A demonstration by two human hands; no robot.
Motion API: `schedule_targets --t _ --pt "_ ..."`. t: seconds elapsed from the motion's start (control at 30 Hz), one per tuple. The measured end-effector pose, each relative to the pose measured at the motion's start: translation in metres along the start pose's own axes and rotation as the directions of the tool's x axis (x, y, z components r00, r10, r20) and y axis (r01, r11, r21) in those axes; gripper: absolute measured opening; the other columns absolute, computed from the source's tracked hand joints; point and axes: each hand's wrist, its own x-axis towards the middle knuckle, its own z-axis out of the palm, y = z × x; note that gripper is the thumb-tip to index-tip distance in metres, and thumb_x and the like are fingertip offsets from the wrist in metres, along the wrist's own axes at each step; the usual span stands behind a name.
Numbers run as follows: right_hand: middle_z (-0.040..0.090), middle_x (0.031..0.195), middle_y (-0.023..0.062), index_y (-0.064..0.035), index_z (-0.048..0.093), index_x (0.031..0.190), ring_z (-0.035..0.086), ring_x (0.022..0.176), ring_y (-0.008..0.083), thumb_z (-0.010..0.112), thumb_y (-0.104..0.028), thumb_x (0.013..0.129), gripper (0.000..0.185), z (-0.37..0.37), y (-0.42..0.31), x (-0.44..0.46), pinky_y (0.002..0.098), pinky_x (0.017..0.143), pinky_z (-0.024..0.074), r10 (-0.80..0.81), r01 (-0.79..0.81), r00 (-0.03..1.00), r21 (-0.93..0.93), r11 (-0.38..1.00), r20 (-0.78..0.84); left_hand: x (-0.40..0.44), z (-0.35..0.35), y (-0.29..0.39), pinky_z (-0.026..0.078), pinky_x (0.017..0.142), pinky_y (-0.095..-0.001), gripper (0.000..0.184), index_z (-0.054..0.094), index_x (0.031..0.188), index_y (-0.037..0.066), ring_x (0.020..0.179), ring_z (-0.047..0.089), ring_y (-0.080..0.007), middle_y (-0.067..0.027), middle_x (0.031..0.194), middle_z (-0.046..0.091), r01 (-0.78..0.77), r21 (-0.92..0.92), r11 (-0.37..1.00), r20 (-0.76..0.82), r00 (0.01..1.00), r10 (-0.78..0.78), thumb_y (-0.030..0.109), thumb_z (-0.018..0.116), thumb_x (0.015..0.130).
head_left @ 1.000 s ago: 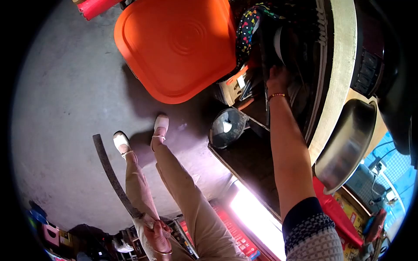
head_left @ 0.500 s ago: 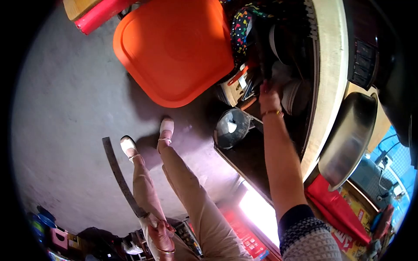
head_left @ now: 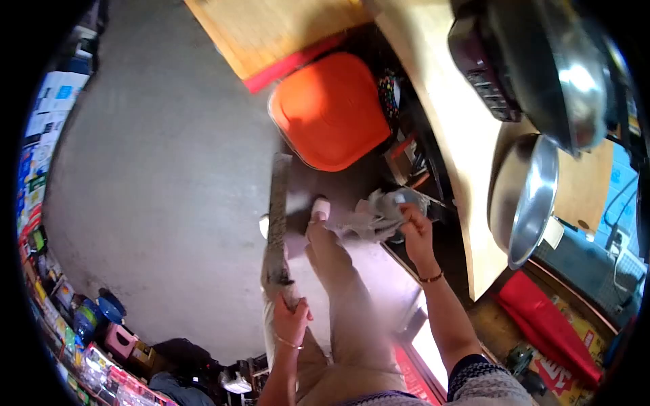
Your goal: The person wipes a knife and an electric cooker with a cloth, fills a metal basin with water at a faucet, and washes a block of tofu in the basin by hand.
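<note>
Evidently, the step in hand is a holding one, with both hands loaded and the things they carry kept apart. The left hand (head_left: 291, 321), low and just left of the middle of the frame, is closed round the handle of a long flat tool (head_left: 277, 216), whose dark, mottled blade runs almost straight up the frame, its far end just below and left of the orange square top (head_left: 332, 111) in the upper middle. The right hand (head_left: 418, 233), right of centre, has its fingers and thumb pinched on a crumpled pale sheet (head_left: 372, 218), cloth or thin plastic, I cannot tell which; it hangs out towards the centre of the frame, near one shoe (head_left: 321, 208). Behind it, partly hidden, sits a greyish container (head_left: 423, 201). Further right, a pale counter (head_left: 467, 227) slants down the frame beside a metal basin (head_left: 504, 196). As I judge it, a next move from here calls for a steady grip on the handle, the loose sheet gathered in firmly, and the blade kept clear of the fingers and the trouser legs (head_left: 345, 277)
</note>
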Motion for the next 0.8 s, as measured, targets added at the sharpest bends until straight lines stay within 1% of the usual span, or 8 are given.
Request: schedule_targets --t 0.1,0.23,0.33,0.4,0.5,0.6,0.7,0.8 --pt "0.049 0.099 0.0067 -0.0017 0.044 0.071 0.046 0.086 0.0129 0.045 0.006 0.069 0.008 0.039 -0.086 -0.051 0.0232 0.078 0.0353 -0.205 0.242 0.923 -0.078 0.967 0.327 -0.034 -0.009 0.022 0.042 0.04 -0.024 0.02 0.044 0.092 -0.001 0.045 0.05 -0.0104 -0.0048 0.06 0.051 -0.149 -0.038 0.988 0.077 0.985 0.151 0.004 0.055 0.077" --pt "0.039 0.12 0.0121 -0.0019 0.044 0.112 0.038 0.114 0.0182 0.052 0.003 0.074 0.038 0.1 -0.148 -0.109 0.0302 0.091 0.0355 -0.395 0.392 0.893 0.057 0.918 0.215 -0.081 -0.015 0.041 0.038 0.035 -0.0241 0.026 0.047 0.096 0.001 0.041 0.049 -0.0126 -0.0054 0.06 0.051 -0.374 -0.123 0.919 0.189 0.9 0.392 -0.001 0.051 0.071" --pt "0.047 0.116 0.0111 0.0015 0.045 0.118 0.046 0.106 0.0186 0.059 -0.013 0.078 0.044 0.147 -0.142 -0.133 0.032 0.09 0.0365 -0.165 0.144 0.969 0.12 0.982 0.184 -0.15 -0.009 0.09 0.043 0.045 -0.0267 0.023 0.05 0.093 0.0 0.05 0.053 -0.0131 -0.0067 0.064 0.055 -0.733 0.412 0.541 0.286 0.667 0.688 0.002 0.055 0.071" --pt "0.059 0.093 0.0067 0.0045 0.053 0.108 0.055 0.09 0.0148 0.057 -0.017 0.082 0.034 0.153 -0.184 -0.157 0.0286 0.078 0.0431 0.067 -0.161 0.944 0.274 0.948 0.324 -0.163 -0.017 0.094 0.045 0.048 -0.0268 0.02 0.051 0.09 0.0 0.052 0.055 -0.0132 -0.0069 0.065 0.056 -0.781 0.38 0.495 0.266 0.605 0.751 0.003 0.055 0.071" --pt "0.058 0.093 0.0063 0.0029 0.053 0.107 0.057 0.084 0.0138 0.058 -0.016 0.082 0.031 0.156 -0.21 -0.159 0.027 0.07 0.0463 -0.005 -0.166 0.918 0.394 0.904 0.398 -0.148 -0.031 0.074 0.047 0.052 -0.027 0.019 0.051 0.09 0.0 0.056 0.058 -0.0138 -0.0082 0.065 0.058 -0.79 0.262 0.554 0.253 0.61 0.751 0.005 0.055 0.072" --pt "0.057 0.088 0.0048 0.0003 0.051 0.104 0.058 0.074 0.0145 0.06 -0.016 0.081 0.03 0.15 -0.247 -0.142 0.0289 0.062 0.0495 -0.018 -0.227 0.919 0.563 0.795 0.395 -0.174 -0.045 0.089 0.047 0.064 -0.0436 0.028 0.051 0.087 0.0 0.075 0.056 -0.0422 -0.0251 0.081 0.059 -0.704 0.424 0.57 0.249 0.695 0.674 0.021 0.06 0.07" --pt "0.056 0.087 0.0042 -0.0005 0.049 0.106 0.056 0.076 0.0143 0.059 -0.013 0.08 0.03 0.156 -0.251 -0.16 0.0285 0.066 0.048 -0.05 -0.243 0.905 0.609 0.755 0.423 -0.194 -0.054 0.101 0.044 0.04 -0.0273 0.018 0.049 0.087 -0.003 0.045 0.055 -0.0139 -0.0076 0.061 0.056 -0.781 0.351 0.517 0.294 0.616 0.731 0.006 0.055 0.073" --pt "0.05 0.113 0.0054 -0.002 0.042 0.12 0.048 0.104 0.0146 0.057 -0.006 0.079 0.043 0.173 -0.234 -0.187 0.0287 0.089 0.0389 -0.198 -0.014 0.828 0.372 0.928 0.524 -0.219 -0.054 0.129 0.04 0.035 -0.0265 0.017 0.049 0.087 -0.003 0.04 0.051 -0.0125 -0.0083 0.059 0.054 -0.724 0.287 0.628 0.332 0.69 0.643 0.007 0.054 0.074"
